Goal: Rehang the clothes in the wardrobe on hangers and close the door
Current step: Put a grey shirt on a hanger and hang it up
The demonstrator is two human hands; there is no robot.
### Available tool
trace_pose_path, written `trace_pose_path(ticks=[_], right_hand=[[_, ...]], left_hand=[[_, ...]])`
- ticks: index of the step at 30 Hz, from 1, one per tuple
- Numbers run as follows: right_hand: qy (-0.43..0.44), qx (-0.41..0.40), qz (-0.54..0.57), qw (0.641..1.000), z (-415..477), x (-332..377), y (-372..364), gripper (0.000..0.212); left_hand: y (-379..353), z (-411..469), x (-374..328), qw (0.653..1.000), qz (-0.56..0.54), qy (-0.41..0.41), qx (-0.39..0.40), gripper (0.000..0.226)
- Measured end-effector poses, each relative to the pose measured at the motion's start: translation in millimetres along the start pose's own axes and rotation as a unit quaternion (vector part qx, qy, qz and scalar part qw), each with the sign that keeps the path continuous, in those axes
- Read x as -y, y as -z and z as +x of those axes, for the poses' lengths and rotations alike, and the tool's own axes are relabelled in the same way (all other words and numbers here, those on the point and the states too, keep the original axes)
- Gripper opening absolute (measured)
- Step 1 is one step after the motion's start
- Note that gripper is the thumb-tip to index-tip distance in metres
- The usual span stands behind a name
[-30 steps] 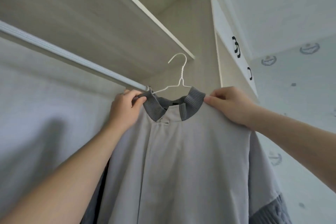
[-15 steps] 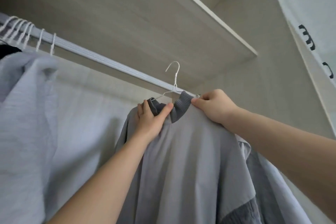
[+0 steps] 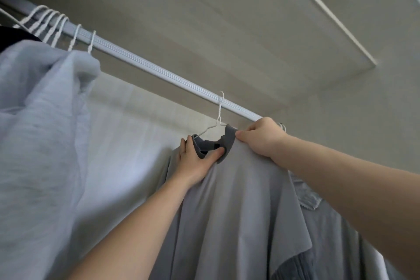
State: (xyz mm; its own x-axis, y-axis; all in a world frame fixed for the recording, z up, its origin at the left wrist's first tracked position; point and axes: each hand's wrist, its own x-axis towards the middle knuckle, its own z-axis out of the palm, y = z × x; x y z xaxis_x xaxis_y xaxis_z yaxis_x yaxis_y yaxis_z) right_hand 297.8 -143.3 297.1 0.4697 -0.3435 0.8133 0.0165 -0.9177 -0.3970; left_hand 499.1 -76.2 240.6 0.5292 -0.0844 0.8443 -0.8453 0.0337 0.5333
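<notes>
Head view: no readable writing or brand anywhere; only a small dark tab inside the collar (image 3: 223, 143), blank as far as I can tell. Task item is a light grey jacket (image 3: 229, 207), smooth woven body, darker grey ribbed knit collar, same ribbed knit showing at a cuff low right. It sits on a thin white wire hanger (image 3: 216, 124), hook up against the rail (image 3: 159, 70), can't tell if it's fully seated. Rail is a pale ridged metal bar running diagonally under a matte beige shelf (image 3: 250, 29). Left hand (image 3: 196, 161) closed on the left collar edge, thumb across the front, fingers behind the fabric. Right hand (image 3: 262, 137) pinches the right shoulder at the collar, fingers curled tight, right under the rail. Far left: row of white wire hooks (image 3: 54, 27) on the rail, pale blue crinkled garment (image 3: 38, 132) beneath. Another blue-grey garment (image 3: 318, 223) hangs just right of the jacket, touching it
</notes>
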Motion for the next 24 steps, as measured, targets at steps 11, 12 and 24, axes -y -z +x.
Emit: trace_pose_path(ticks=[11,12,24], right_hand=[[0.138,-0.001,-0.217,0.966,-2,-29,-11,0.03],[0.164,0.002,-0.26,0.951,-5,-33,-12,0.038],[0.245,0.026,-0.555,0.794,-6,-87,2,0.101]], left_hand=[[-20,4,36,0.997,0.004,-0.072,-0.01,0.104],[-23,4,38,0.997,0.006,-0.079,-0.014,0.105],[-71,10,46,0.989,0.028,-0.142,0.033,0.102]])
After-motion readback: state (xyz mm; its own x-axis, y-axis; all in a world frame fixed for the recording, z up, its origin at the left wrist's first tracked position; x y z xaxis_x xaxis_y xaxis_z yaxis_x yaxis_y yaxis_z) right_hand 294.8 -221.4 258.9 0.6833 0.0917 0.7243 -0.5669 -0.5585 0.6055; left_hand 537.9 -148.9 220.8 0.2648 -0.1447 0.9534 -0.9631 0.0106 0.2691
